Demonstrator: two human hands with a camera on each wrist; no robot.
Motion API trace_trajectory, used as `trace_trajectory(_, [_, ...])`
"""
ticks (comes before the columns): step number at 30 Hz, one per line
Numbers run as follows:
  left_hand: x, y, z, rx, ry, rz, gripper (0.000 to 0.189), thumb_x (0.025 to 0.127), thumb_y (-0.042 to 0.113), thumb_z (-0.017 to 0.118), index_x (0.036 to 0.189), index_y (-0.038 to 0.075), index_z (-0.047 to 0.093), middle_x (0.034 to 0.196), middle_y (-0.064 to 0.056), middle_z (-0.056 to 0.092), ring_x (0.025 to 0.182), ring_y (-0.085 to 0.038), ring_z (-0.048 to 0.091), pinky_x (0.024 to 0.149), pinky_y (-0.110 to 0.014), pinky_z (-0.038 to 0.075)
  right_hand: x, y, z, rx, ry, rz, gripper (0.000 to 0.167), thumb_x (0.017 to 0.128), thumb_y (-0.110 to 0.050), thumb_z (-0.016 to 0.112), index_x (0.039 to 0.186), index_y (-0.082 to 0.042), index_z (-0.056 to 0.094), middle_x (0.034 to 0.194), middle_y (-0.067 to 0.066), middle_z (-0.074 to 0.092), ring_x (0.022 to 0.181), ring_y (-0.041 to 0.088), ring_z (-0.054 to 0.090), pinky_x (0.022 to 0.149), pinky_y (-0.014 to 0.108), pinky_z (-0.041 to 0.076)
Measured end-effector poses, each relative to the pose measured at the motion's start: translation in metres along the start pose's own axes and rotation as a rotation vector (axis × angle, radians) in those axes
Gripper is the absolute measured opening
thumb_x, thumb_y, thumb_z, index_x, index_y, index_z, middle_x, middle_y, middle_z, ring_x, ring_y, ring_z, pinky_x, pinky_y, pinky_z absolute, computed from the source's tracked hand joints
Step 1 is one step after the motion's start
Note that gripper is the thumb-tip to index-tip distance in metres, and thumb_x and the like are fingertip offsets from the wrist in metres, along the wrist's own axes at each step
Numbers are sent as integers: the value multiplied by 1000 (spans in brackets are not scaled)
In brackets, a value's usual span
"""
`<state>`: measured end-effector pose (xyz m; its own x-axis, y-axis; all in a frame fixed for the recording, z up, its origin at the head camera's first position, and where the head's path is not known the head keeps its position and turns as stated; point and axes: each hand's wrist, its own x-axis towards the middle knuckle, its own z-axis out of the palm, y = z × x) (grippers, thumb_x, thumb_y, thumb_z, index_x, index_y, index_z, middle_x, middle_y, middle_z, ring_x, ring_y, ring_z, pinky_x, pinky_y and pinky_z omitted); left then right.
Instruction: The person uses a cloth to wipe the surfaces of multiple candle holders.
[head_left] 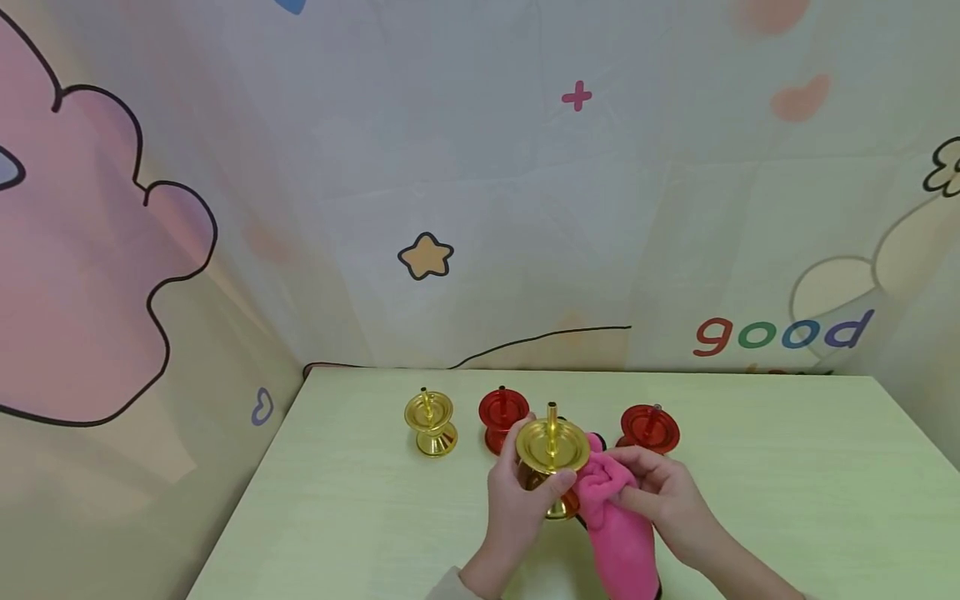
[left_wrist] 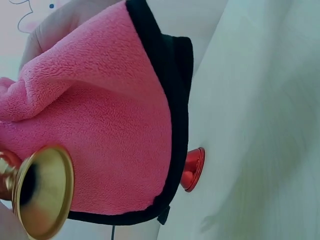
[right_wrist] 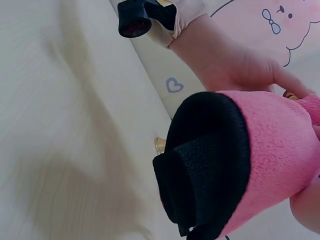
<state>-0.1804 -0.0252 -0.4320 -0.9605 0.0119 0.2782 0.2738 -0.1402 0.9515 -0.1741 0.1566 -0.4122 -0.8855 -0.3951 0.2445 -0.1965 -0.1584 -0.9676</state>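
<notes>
In the head view my left hand [head_left: 513, 500] grips a gold candle holder [head_left: 534, 452] upright, with its dish and spike uppermost. A pink cloth [head_left: 622, 554] with black edging is bunched against the holder's right side. My right hand [head_left: 667, 496] pinches that cloth near the dish, and the rest of it hangs down toward the front. The left wrist view shows the holder's hollow flared foot [left_wrist: 57, 187] in front of the fluffy cloth [left_wrist: 120, 145]. From the right wrist, the cloth's black edge [right_wrist: 240, 130] hides much of the holder.
A second gold candle holder [head_left: 433, 437] stands on the pale table [head_left: 337, 517] to the left. One red candle holder [head_left: 504, 408] stands behind my left hand, another red one [head_left: 651, 429] behind my right. A printed curtain [head_left: 480, 208] rises behind the table's back edge.
</notes>
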Motion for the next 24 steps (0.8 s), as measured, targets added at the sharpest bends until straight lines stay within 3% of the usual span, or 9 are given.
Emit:
trace_trajectory(5, [-3,3,-4,-26,-151,21,66,76,20,69,132,7,36,134,-9,43,116,-13,48,91,-20,42,2,1,-3,38,16,-1,40,82,10,49,104,-21,63,97,-10,63,85,3,60,69,20,52])
trace_trajectory(9, [-3,8,-5,-34,-315,17,67,78,34,65,133,11,34,143,-7,30,133,-19,24,98,-23,37,2,0,-7,60,14,10,41,83,10,48,104,-22,63,96,-9,63,85,4,60,69,21,52])
trace_trajectory(11, [-2,10,-7,2,-365,2,68,79,41,62,134,16,32,144,-4,27,136,-20,14,101,-31,34,2,0,-9,65,7,18,41,83,9,47,104,-22,63,97,-9,63,86,4,60,69,21,52])
trace_trajectory(13, [0,11,-8,52,-392,-4,70,79,47,59,136,20,29,145,0,24,137,-18,8,105,-40,27,2,-1,-11,70,1,21,40,83,9,47,104,-22,63,97,-9,64,86,4,60,69,22,52])
trace_trajectory(16, [2,10,-10,73,-414,-4,74,79,50,57,138,20,22,146,1,22,137,-18,9,107,-51,16,1,0,-12,79,-2,5,40,83,11,46,102,-20,62,96,-8,64,85,4,60,68,21,52])
trace_trajectory(21, [3,9,-11,-76,-430,-22,70,81,39,61,129,6,22,146,-4,22,137,-22,7,109,-51,2,1,1,-12,134,-19,-30,38,81,15,45,96,-17,58,95,-7,65,83,4,61,67,19,51])
trace_trajectory(24, [3,10,-13,-105,-439,-30,70,80,40,61,129,5,26,146,-5,24,138,-23,4,108,-51,-2,1,1,-12,164,-42,-51,38,81,16,43,95,-15,57,96,-6,66,84,4,61,66,18,51])
